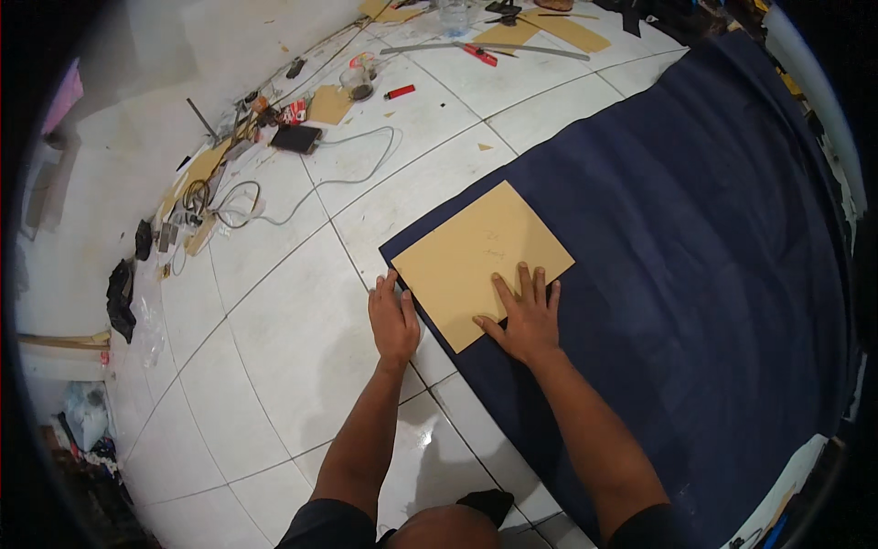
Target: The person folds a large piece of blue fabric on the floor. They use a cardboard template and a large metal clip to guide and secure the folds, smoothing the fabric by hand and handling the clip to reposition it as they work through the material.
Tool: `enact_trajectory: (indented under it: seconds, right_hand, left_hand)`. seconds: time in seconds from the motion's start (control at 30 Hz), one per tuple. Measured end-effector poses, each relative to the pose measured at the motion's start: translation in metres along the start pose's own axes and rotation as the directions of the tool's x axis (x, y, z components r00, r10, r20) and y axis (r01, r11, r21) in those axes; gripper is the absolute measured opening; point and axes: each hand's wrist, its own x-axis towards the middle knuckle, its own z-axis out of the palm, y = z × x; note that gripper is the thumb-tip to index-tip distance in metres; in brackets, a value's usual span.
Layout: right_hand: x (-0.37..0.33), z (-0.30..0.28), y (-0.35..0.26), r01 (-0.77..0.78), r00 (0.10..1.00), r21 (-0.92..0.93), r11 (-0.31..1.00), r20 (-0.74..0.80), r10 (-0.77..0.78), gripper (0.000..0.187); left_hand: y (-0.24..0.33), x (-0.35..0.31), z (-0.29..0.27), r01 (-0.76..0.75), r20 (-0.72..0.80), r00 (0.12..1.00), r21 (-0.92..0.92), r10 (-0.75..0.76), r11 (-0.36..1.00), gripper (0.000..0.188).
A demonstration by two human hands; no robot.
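A tan cardboard rectangle [457, 261] with faint handwriting lies flat on a large dark navy sheet of fabric [658, 229], close to the fabric's left corner. My right hand [530, 316] presses on the cardboard's near edge, fingers spread, holding nothing. Beside the left edge of the cardboard and fabric, my left hand [393, 320] rests with its fingers stretched out. Its fingertips touch or nearly touch that edge; I cannot tell which.
White floor tiles [265, 366] surround the fabric. Toward the back lie a red cutter [479, 55], a metal ruler [540, 48], a red lighter [400, 92] and a glass [357, 84]. A phone [296, 138] with a cable sits among cardboard scraps by the wall.
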Motion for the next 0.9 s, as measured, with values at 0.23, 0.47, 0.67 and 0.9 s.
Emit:
enact_trajectory:
  seconds: [0.23,0.47,0.67,0.9]
  right_hand:
    - [0.019,-0.009,-0.010,-0.080,0.992,-0.038,0.996,0.094,0.084,0.075]
    - [0.021,-0.014,-0.017,-0.088,0.989,-0.054,0.995,0.118,0.094,0.077]
    - [0.023,-0.016,-0.016,-0.124,0.975,-0.045,0.991,0.181,0.130,0.078]
    - [0.024,-0.021,-0.017,-0.128,0.974,-0.040,0.991,0.182,0.133,0.079]
  left_hand:
    - [0.004,0.002,0.001,-0.027,0.055,0.998,0.115,0.021,0.993,0.039]
    - [0.004,0.002,-0.003,-0.033,0.041,0.999,0.135,0.027,0.990,0.042]
    - [0.003,-0.035,-0.001,-0.131,0.034,0.991,0.041,0.130,0.991,0.036]
    - [0.034,-0.087,-0.003,-0.137,0.107,0.986,0.070,0.130,0.988,0.035]
